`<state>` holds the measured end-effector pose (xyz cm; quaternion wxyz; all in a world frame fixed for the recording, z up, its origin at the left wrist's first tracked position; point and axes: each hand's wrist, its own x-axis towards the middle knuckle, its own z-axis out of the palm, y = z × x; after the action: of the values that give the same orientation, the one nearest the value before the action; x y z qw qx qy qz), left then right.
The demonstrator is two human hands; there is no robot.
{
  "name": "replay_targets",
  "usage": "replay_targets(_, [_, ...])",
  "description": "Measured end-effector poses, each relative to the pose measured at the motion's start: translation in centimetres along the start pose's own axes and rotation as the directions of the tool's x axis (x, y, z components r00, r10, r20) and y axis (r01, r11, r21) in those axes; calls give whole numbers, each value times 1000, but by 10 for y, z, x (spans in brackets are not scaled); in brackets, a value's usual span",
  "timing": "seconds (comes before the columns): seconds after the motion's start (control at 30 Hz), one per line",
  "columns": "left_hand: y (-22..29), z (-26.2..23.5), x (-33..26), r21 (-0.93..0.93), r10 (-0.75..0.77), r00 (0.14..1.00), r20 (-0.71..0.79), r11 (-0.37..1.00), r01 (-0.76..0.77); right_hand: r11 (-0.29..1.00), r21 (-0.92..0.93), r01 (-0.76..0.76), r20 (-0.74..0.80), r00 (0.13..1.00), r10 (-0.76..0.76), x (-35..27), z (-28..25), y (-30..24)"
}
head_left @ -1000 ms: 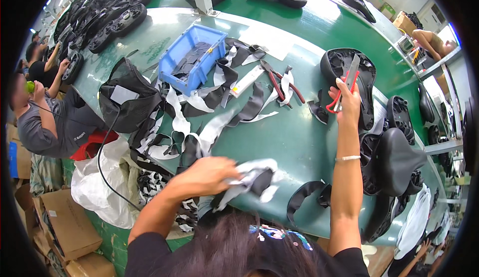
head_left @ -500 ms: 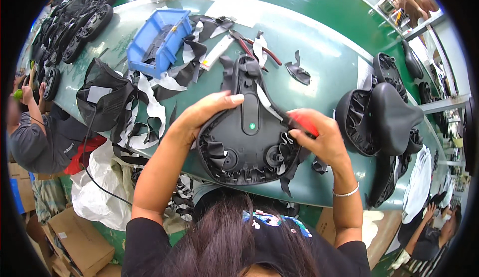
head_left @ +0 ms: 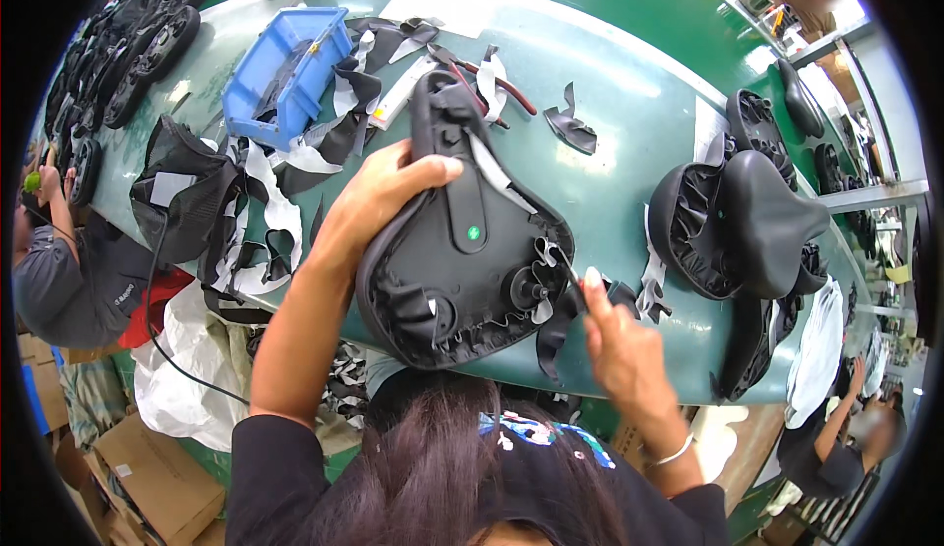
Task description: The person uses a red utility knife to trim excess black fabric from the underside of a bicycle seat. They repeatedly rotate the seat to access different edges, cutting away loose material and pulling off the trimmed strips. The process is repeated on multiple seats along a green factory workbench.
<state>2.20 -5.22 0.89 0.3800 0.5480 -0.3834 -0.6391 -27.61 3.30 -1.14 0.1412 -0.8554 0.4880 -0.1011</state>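
Green workbench (head_left: 629, 104) carried a blue bin (head_left: 285, 74) and black offcuts (head_left: 570, 128). Left hand (head_left: 379, 202) gripped the upturned black saddle (head_left: 457, 241) above the bench's near edge; right hand (head_left: 619, 344) pinched a thin tool (head_left: 568, 269) against its rim.

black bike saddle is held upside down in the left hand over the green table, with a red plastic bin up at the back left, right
Not quite: the plastic bin is blue, not red. The head view shows the rest as stated: the black bike saddle is held underside up in the left hand over the green table, with that bin at the back left.
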Motion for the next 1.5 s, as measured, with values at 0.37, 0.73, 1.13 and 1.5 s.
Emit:
replay_targets(0.37, [-37,8,-62,-170,93,948,-305,974,-150,772,634,34,-310,926,215,26,0,-24])
replay_targets(0.73, [-11,50,-36,862,599,745,293,173,-477,719,694,19,-215,959,182,77,-17,-24])
replay_targets(1.13, [-15,54,2,601,555,794,247,555,-575,990,-12,139,-14,990,-139,43,-25,14])
replay_targets(1.5, [-4,54,-4,120,820,572,16,566,-815,987,13,-163,-103,981,163,29,-7,-32])
